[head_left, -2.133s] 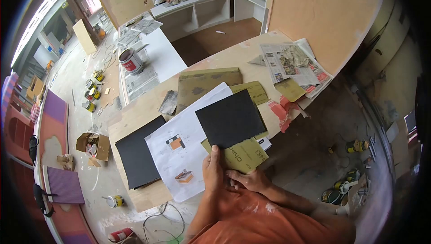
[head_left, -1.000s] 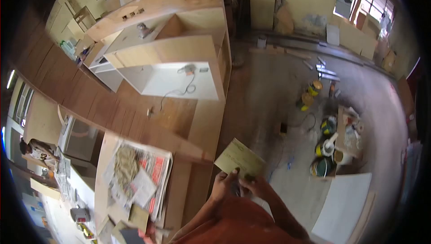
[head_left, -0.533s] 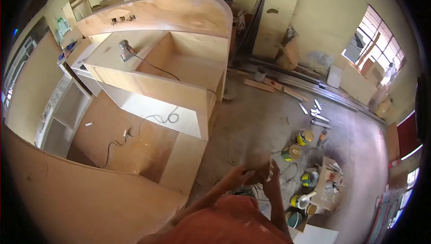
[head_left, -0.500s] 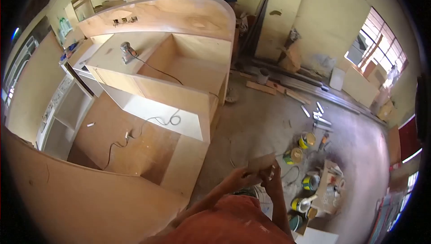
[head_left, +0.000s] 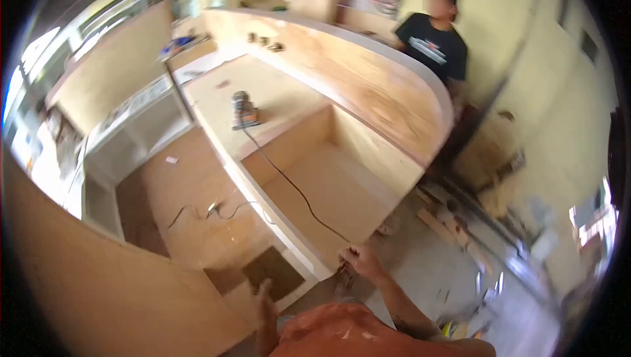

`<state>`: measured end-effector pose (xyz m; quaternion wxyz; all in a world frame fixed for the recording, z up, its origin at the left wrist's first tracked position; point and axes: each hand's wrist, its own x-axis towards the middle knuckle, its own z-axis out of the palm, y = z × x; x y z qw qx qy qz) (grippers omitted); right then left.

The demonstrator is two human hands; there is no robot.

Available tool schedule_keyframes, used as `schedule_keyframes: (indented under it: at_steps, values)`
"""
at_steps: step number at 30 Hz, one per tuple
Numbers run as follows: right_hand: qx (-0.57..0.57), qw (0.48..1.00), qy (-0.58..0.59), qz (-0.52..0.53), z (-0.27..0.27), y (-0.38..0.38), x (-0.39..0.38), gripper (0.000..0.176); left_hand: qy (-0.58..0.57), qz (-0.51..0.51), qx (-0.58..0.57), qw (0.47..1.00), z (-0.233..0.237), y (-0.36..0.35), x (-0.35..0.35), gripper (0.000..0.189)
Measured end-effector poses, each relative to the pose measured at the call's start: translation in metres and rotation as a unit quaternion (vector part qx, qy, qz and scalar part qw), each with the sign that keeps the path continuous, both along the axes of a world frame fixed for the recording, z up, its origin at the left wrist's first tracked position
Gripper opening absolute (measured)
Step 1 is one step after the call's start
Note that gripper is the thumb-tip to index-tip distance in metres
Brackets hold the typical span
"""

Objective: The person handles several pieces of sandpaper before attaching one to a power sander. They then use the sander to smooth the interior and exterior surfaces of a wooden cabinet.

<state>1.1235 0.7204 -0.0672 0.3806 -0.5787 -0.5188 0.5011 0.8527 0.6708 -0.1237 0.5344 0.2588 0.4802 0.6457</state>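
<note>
My left hand (head_left: 265,298) is at the lower centre, closed on the near edge of a brown sheet of sandpaper (head_left: 279,270) held above the cabinet's corner. My right hand (head_left: 363,263) is by the front corner of the wooden counter (head_left: 289,222), fingers pinched around a dark power cord (head_left: 302,196). The cord runs from my right hand across the open compartment to a small power sander (head_left: 243,111), which stands upright on the counter top.
A tall curved plywood panel (head_left: 328,61) backs the counter; a person in a black T-shirt (head_left: 434,45) stands behind it. Another cord (head_left: 227,211) lies on the brown board inside the enclosure. Wood strips (head_left: 447,229) and metal lengths lie on the floor at right.
The view has turned left and closer to the counter. My hands have parted: the left keeps the sandpaper, while the right has let go of it and taken hold of the cord.
</note>
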Motion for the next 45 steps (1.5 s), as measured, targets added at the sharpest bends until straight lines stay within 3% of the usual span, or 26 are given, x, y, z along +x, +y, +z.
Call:
schedule_keyframes:
  at_steps: [2, 4, 7, 8, 9, 12, 14, 15, 20, 23, 25, 27, 28, 30, 31, 32, 33, 34, 36, 37, 38, 40, 41, 42, 44, 45]
  values:
    - [0.052, 0.997, -0.004, 0.058, 0.016, 0.065, 0.004, 0.025, -0.217, 0.143, -0.033, 0.965, 0.013, -0.001, -0.006, 0.042]
    - [0.104, 0.989, -0.011, 0.105, 0.071, 0.16, -0.007, 0.031, -0.218, 0.195, -0.012, 0.956, 0.038, 0.015, 0.012, 0.041]
    - [0.273, 0.948, -0.06, 0.153, 0.06, 0.297, -0.068, 0.033, -0.25, 0.26, -0.017, 0.932, 0.024, 0.003, 0.049, 0.039]
    - [0.272, 0.946, 0.028, 0.174, 0.062, 0.335, -0.103, 0.046, -0.114, 0.218, -0.006, 0.969, 0.019, -0.006, 0.058, 0.041]
    - [0.385, 0.911, -0.023, 0.145, 0.066, 0.365, -0.136, 0.054, 0.028, 0.171, 0.001, 0.985, 0.017, -0.012, 0.063, 0.044]
    - [0.385, 0.913, -0.071, 0.112, 0.107, 0.406, -0.213, 0.07, -0.081, 0.213, 0.034, 0.973, 0.025, -0.008, 0.086, 0.04]
    - [0.318, 0.879, -0.349, 0.073, 0.124, 0.416, -0.244, 0.082, -0.118, 0.232, 0.044, 0.965, 0.032, -0.003, 0.095, 0.038]
    - [0.289, 0.874, -0.377, 0.105, 0.128, 0.424, -0.248, 0.084, -0.127, 0.238, 0.049, 0.962, 0.033, 0.0, 0.099, 0.036]
    - [0.311, 0.814, -0.471, 0.139, 0.083, 0.488, -0.252, 0.061, -0.133, 0.26, 0.067, 0.954, 0.037, 0.019, 0.099, 0.031]
    - [0.224, 0.835, -0.44, 0.244, 0.108, 0.488, -0.23, 0.058, -0.142, 0.279, 0.012, 0.95, 0.038, 0.035, 0.092, 0.028]
    - [0.281, 0.811, -0.45, 0.246, 0.096, 0.51, -0.208, 0.066, -0.195, 0.267, 0.093, 0.939, 0.04, 0.05, 0.087, 0.035]
    - [0.248, 0.866, -0.335, 0.276, 0.098, 0.516, -0.179, 0.064, -0.228, 0.261, 0.134, 0.929, 0.053, 0.067, 0.082, 0.048]
    - [0.341, 0.875, -0.28, 0.201, 0.072, 0.527, -0.167, 0.064, -0.252, 0.276, 0.077, 0.924, 0.063, 0.074, 0.083, 0.052]
    - [0.348, 0.892, -0.265, 0.114, 0.056, 0.538, -0.142, 0.071, -0.279, 0.297, 0.034, 0.913, 0.073, 0.089, 0.084, 0.055]
    - [0.201, 0.966, -0.039, 0.159, 0.027, 0.576, -0.124, 0.074, -0.247, 0.213, 0.007, 0.945, 0.074, 0.093, 0.086, 0.054]
    - [-0.037, 0.963, 0.259, 0.064, 0.085, 0.526, -0.108, 0.074, -0.21, 0.129, -0.026, 0.969, 0.074, 0.092, 0.09, 0.053]
    - [-0.101, 0.937, 0.313, 0.116, 0.059, 0.549, -0.075, 0.065, -0.207, 0.14, -0.02, 0.968, 0.079, 0.094, 0.1, 0.053]
    - [-0.27, 0.793, 0.487, 0.246, 0.026, 0.57, -0.04, 0.062, -0.176, 0.097, -0.025, 0.979, 0.085, 0.102, 0.116, 0.044]
    - [-0.326, 0.647, 0.657, 0.21, 0.01, 0.494, 0.005, 0.057, -0.151, 0.065, -0.025, 0.986, 0.096, 0.123, 0.157, 0.041]
    - [-0.265, 0.709, 0.631, 0.171, -0.006, 0.467, 0.033, 0.06, -0.121, 0.085, -0.022, 0.989, 0.101, 0.135, 0.18, 0.039]
    - [-0.225, 0.69, 0.665, 0.175, 0.0, 0.418, 0.054, 0.068, -0.092, 0.106, -0.028, 0.99, 0.103, 0.146, 0.2, 0.041]
    - [-0.204, 0.755, 0.612, 0.116, -0.04, 0.357, 0.096, 0.08, -0.042, 0.137, -0.033, 0.989, 0.066, 0.163, 0.22, 0.051]
    - [-0.263, 0.755, 0.596, 0.076, -0.08, 0.339, 0.119, 0.085, -0.052, 0.124, -0.046, 0.99, 0.07, 0.163, 0.22, 0.05]
    - [-0.27, 0.728, 0.627, 0.06, -0.037, 0.289, 0.128, 0.08, -0.06, 0.105, -0.058, 0.991, 0.072, 0.162, 0.217, 0.049]
    - [-0.338, 0.695, 0.63, 0.075, -0.076, 0.247, 0.161, 0.08, -0.012, 0.066, -0.113, 0.991, 0.058, 0.171, 0.217, 0.052]
    - [-0.388, 0.724, 0.569, 0.032, -0.074, 0.226, 0.17, 0.08, 0.03, 0.046, -0.143, 0.988, 0.05, 0.179, 0.223, 0.055]
